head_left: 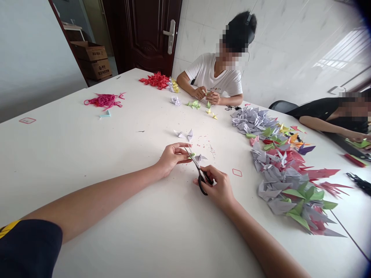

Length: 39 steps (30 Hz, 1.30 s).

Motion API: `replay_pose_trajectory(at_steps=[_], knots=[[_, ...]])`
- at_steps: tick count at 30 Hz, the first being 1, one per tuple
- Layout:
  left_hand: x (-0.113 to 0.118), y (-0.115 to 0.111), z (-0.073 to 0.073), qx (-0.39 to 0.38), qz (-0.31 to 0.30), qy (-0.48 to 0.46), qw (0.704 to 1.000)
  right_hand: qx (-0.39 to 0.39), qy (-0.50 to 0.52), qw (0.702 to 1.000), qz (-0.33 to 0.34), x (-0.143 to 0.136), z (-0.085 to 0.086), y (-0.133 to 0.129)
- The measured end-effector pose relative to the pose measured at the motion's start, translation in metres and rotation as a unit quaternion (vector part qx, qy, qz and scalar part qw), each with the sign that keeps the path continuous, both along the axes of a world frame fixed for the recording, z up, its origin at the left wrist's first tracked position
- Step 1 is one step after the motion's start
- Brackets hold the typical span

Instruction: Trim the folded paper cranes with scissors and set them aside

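Note:
My left hand [171,158] pinches a small green folded paper piece [192,155] above the white table; fingers cover part of it, so its full shape is hidden. In my right hand [222,187] is a pair of scissors [200,178] with black handles. Its slim metal blades are spread and reach up to the green paper at my left fingertips; whether they touch it I cannot tell. Just right of the blades lies a pale folded paper crane [201,157]. Two more pale cranes [189,135] rest beyond my left hand, and tiny red scraps [203,141] dot the table nearby.
A long heap of grey, green and red paper cranes [272,173] covers the right side. Pink cord [104,101] lies at the left, red folded papers [156,80] at the back. Opposite, a co-worker [214,73] handles small paper; another person [324,112] sits at far right.

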State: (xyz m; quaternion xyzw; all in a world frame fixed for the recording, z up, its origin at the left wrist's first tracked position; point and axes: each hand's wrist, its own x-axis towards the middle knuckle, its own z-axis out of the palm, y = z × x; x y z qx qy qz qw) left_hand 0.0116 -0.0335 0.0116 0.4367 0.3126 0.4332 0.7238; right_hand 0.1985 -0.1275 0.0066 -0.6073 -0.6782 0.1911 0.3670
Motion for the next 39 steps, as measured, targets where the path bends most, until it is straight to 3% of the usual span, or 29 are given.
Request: replay_pose_trajectory(at_steps=[39], knots=[[0.0001,0.0020,-0.0034,0.028,0.008,0.045,0.999,0.085,-0.108,0.990,-0.024,0.0038,-0.0083,0.0024]])
